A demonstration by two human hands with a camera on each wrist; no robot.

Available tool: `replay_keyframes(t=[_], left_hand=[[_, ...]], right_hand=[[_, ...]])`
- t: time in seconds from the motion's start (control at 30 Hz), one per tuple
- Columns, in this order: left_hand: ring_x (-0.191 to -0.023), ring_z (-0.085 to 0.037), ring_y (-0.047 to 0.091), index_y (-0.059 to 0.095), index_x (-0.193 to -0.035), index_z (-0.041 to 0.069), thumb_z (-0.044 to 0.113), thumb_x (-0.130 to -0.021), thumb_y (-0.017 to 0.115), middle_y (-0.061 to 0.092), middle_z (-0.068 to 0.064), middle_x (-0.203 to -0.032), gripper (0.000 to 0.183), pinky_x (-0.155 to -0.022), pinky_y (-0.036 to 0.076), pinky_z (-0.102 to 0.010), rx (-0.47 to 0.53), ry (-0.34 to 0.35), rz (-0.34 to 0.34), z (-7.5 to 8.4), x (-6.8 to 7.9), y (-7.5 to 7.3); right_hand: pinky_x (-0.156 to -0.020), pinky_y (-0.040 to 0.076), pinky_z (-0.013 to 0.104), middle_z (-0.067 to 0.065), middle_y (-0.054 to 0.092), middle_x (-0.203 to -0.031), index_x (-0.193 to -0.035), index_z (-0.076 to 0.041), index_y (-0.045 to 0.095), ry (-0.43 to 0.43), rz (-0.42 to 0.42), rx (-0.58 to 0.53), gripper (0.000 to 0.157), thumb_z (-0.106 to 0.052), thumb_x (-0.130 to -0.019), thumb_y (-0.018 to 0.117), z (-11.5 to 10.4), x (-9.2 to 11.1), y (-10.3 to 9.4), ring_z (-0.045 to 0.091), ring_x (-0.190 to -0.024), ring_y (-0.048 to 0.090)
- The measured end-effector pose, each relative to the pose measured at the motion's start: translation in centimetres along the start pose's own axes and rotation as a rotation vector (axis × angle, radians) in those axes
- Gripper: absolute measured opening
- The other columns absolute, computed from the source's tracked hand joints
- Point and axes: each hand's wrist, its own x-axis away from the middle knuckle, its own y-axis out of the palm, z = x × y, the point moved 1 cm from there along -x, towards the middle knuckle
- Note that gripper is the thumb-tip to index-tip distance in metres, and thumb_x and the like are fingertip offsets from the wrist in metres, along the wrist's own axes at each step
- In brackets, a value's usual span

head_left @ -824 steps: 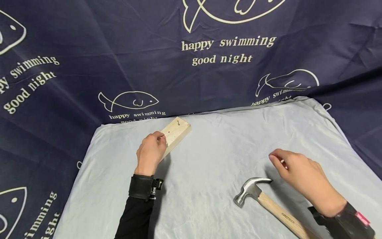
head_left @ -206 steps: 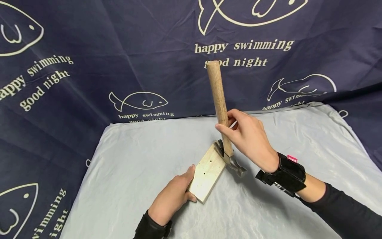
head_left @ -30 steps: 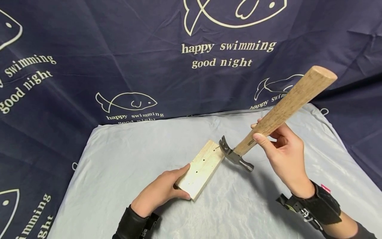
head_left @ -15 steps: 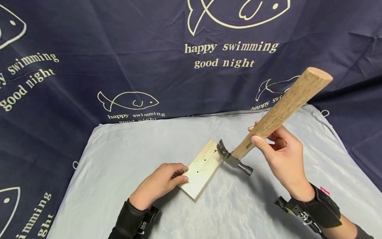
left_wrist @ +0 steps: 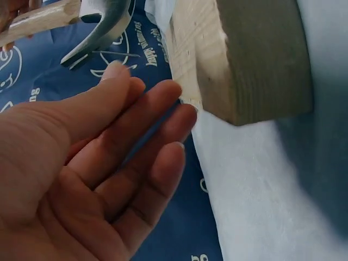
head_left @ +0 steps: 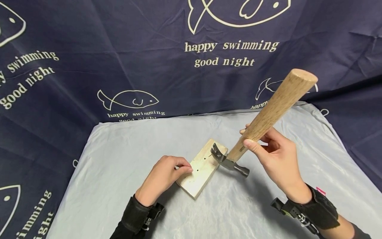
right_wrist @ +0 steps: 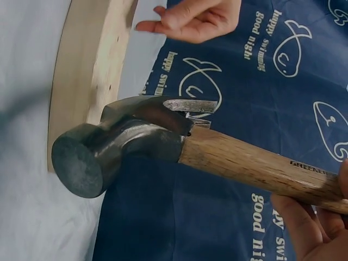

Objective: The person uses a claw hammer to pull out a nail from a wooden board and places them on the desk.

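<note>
1. While my right hand (head_left: 279, 159) held the hammer (head_left: 270, 114) above the far right part of the wooden block (head_left: 203, 169), I judged the step in hand to be claw work on a nail rather than striking.
2. Those right fingers (right_wrist: 299, 223) were clamped round the handle, towards its head end; the free end leaned up to the far right. The claw (head_left: 217, 152) pointed left, and the striking face (right_wrist: 79, 166) was turned to the right and near.
3. Beside the claw showed a nail-like sliver (head_left: 210, 155), which I took to be lodged in the slot, though it was too small for me to be sure.
4. My left hand (head_left: 162, 174) hung by the left edge of the block, towards its near end. Its fingers (left_wrist: 163, 168) were loosely extended, thumb and forefinger tips close together, with nothing that I could see between them and no contact with the wood.
5. The block lay flat on the cloth-covered desk (head_left: 125, 142), slanting from near left to far right, with dark holes (head_left: 197, 170) in its top.
6. The next move, I reckoned, called for a steady right grip and a careful left pinch at the claw, to free whatever was caught there.
</note>
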Motion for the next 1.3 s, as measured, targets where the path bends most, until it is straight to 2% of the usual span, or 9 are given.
replay_keyframes(t=[0.13,0.23,0.37,0.5,0.63,0.83,0.97,1.1,1.3], left_hand=[[-0.1,-0.011,0.072,0.083,-0.11,0.013,0.018,-0.1,0.077,0.077,0.004,-0.115,0.013,-0.085,0.059,-0.036,0.022,0.066,0.027,0.3,-0.2,0.6],[-0.112,-0.022,0.071,0.075,-0.129,0.008,0.014,-0.099,0.078,0.07,-0.006,-0.135,0.03,-0.091,0.059,-0.041,0.056,0.074,0.034,0.5,-0.4,1.3],[-0.12,-0.022,0.067,0.068,-0.139,0.009,0.016,-0.098,0.08,0.068,-0.004,-0.137,0.044,-0.101,0.055,-0.042,0.043,0.079,0.01,1.0,-0.7,1.9],[-0.119,-0.021,0.068,0.072,-0.127,0.011,0.018,-0.095,0.082,0.072,-0.003,-0.128,0.035,-0.101,0.055,-0.042,-0.013,0.138,0.02,1.7,-1.1,2.4],[-0.103,-0.015,0.07,0.073,-0.113,0.012,0.015,-0.093,0.084,0.073,0.0,-0.114,0.023,-0.088,0.059,-0.036,-0.045,0.205,0.064,2.2,-1.1,2.8],[-0.081,-0.007,0.06,0.069,-0.1,0.013,0.004,-0.097,0.077,0.07,0.004,-0.096,0.013,-0.072,0.056,-0.028,-0.025,0.236,0.088,2.2,-0.9,3.1],[-0.067,-0.004,0.048,0.06,-0.087,0.013,-0.004,-0.097,0.07,0.058,0.007,-0.08,0.022,-0.058,0.043,-0.021,0.002,0.241,0.098,2.1,-0.7,3.1],[-0.061,-0.003,0.038,0.047,-0.077,0.015,-0.008,-0.094,0.068,0.044,0.008,-0.072,0.035,-0.052,0.032,-0.019,-0.034,0.248,0.117,2.1,-0.4,3.0],[-0.061,-0.003,0.039,0.047,-0.078,0.015,-0.008,-0.094,0.069,0.045,0.008,-0.072,0.036,-0.052,0.034,-0.019,-0.039,0.245,0.09,1.9,-0.3,3.1]], right_hand=[[-0.078,0.061,0.025,0.015,0.077,-0.114,-0.124,0.005,0.073,-0.018,-0.026,-0.011,0.041,0.019,-0.086,0.078,0.1,0.3,0.5,0.018,-0.1,0.076],[-0.078,0.061,0.026,0.016,0.077,-0.111,-0.124,0.005,0.074,-0.036,-0.045,-0.059,0.044,0.023,-0.084,0.077,0.2,0.6,0.9,0.019,-0.098,0.076],[-0.078,0.061,0.026,0.017,0.078,-0.109,-0.126,0.005,0.073,-0.05,-0.077,-0.1,0.046,0.024,-0.083,0.076,-0.1,0.9,1.3,0.02,-0.099,0.076],[-0.078,0.061,0.027,0.019,0.077,-0.112,-0.126,0.006,0.073,-0.06,-0.105,-0.129,0.048,0.024,-0.083,0.076,-0.5,1.0,1.6,0.02,-0.101,0.076],[-0.077,0.061,0.027,0.018,0.076,-0.115,-0.126,0.007,0.072,-0.075,-0.127,-0.142,0.047,0.025,-0.082,0.076,-0.7,1.2,1.8,0.02,-0.101,0.076],[-0.078,0.062,0.028,0.019,0.076,-0.115,-0.127,0.008,0.071,-0.083,-0.152,-0.187,0.046,0.024,-0.084,0.076,-0.8,1.4,1.9,0.021,-0.104,0.076],[-0.079,0.062,0.028,0.02,0.077,-0.113,-0.126,0.008,0.071,-0.087,-0.155,-0.203,0.045,0.023,-0.084,0.075,-0.8,1.3,2.0,0.022,-0.105,0.076],[-0.078,0.062,0.028,0.019,0.076,-0.114,-0.126,0.008,0.071,-0.084,-0.161,-0.194,0.045,0.024,-0.084,0.075,-0.9,1.5,2.2,0.021,-0.105,0.075],[-0.077,0.061,0.027,0.018,0.077,-0.113,-0.126,0.008,0.071,-0.075,-0.155,-0.191,0.045,0.024,-0.084,0.074,-0.7,1.6,2.3,0.021,-0.104,0.075]])
